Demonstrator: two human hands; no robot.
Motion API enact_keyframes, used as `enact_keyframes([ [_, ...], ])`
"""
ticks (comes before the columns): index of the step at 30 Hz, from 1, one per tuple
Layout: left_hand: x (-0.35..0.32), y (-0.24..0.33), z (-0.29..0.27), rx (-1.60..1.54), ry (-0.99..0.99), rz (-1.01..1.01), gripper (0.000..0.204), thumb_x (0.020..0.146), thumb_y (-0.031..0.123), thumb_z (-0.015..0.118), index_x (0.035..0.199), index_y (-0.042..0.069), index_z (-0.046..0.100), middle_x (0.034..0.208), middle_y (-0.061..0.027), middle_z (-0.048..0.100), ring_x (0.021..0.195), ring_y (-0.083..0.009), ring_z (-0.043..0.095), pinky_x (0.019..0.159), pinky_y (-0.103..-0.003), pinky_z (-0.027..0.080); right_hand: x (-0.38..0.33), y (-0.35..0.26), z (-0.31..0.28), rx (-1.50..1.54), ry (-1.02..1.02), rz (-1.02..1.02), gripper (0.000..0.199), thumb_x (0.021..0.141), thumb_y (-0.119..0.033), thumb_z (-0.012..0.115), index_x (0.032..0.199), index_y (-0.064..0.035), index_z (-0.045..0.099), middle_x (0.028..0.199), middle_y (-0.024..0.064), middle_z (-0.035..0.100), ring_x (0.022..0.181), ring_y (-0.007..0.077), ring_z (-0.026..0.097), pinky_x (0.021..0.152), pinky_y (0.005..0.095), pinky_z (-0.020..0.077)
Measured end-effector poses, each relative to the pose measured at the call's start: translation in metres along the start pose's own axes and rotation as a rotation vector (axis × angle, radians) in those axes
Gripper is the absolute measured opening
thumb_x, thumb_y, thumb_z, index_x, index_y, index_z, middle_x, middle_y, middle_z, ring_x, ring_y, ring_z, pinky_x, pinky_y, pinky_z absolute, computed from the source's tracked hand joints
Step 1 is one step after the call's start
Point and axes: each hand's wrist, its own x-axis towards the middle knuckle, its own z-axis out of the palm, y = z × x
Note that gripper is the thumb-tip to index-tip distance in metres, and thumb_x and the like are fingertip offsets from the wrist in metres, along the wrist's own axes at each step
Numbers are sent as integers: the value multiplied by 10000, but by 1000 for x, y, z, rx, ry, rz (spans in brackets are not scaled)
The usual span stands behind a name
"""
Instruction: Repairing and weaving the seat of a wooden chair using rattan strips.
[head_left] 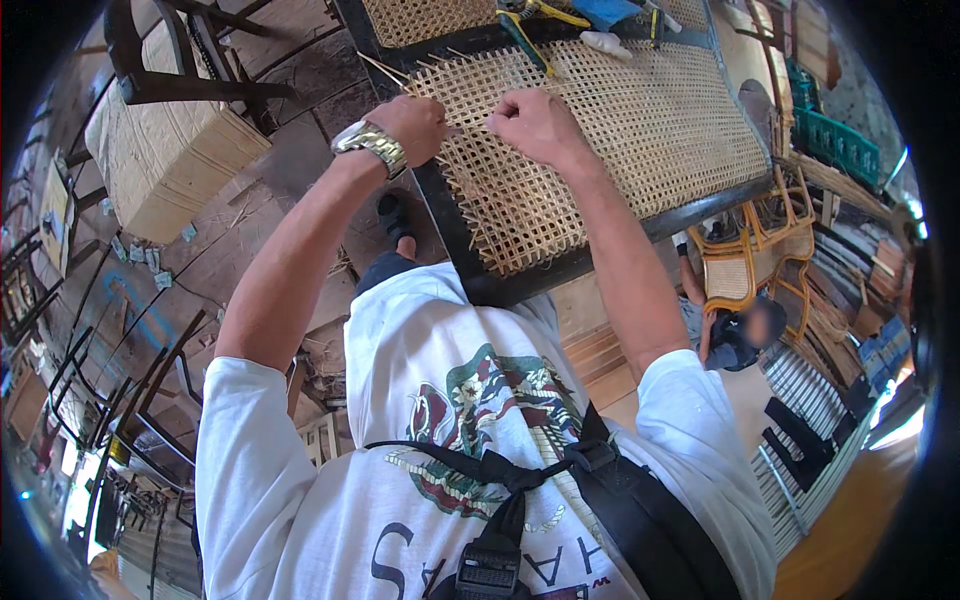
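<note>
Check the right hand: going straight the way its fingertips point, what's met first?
Probably the left hand, across a strip of cane webbing; depth is unclear, so the right hand might brush the webbing first.

Cane [640, 130]: soft light is falling around the right hand [540, 122]
Picture rim: glare [900, 428] is flaring farther right, lines bending

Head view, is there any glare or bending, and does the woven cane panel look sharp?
In the head view, the woven cane panel shows distinct holes; in the same head view, glare whites out patches near both side rims, and lines curve near the black-cornered rim.
</note>
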Motion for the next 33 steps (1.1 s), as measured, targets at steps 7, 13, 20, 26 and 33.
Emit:
enact_keyframes([
  [7,10,31,-16,273,25,70,201,854,162,632,916,13,752,890,-236,733,853,-372,741,703,-457,598,-4,-5,-4,-38,43,-61,218,845,-258,642,941,-104,764,955,143,754,911,318,723,819,438,561],
  [13,22,27,4,174,-6,78,222,858,166,636,910,-24,738,861,-245,727,843,-386,737,720,-454,596,7,-4,-3,-37,-111,27,211,838,-276,677,940,-113,764,951,118,754,934,299,719,840,433,558],
  [20,10,-22,23,-763,-180,-182,677,990,594,465,780,10,735,678,-115,706,560,-189,677,516,-358,538,7,-18,17,-126,-50,-12,237,817,-291,688,875,-65,727,853,118,735,809,267,704,762,402,538],
  [26,21,-12,16,-464,-164,-167,646,894,621,638,614,42,698,566,-51,663,519,-180,663,556,-346,552,-5,-25,15,-182,-58,-87,189,815,-236,648,932,-124,747,977,139,744,972,340,705,842,472,551],
  [33,4,-25,-20,157,0,-127,445,886,514,633,1037,107,726,996,-179,741,962,-351,716,815,-472,576,-12,-21,24,-77,47,-9,175,808,-198,624,922,-132,738,928,135,747,918,348,712,836,463,553],
])
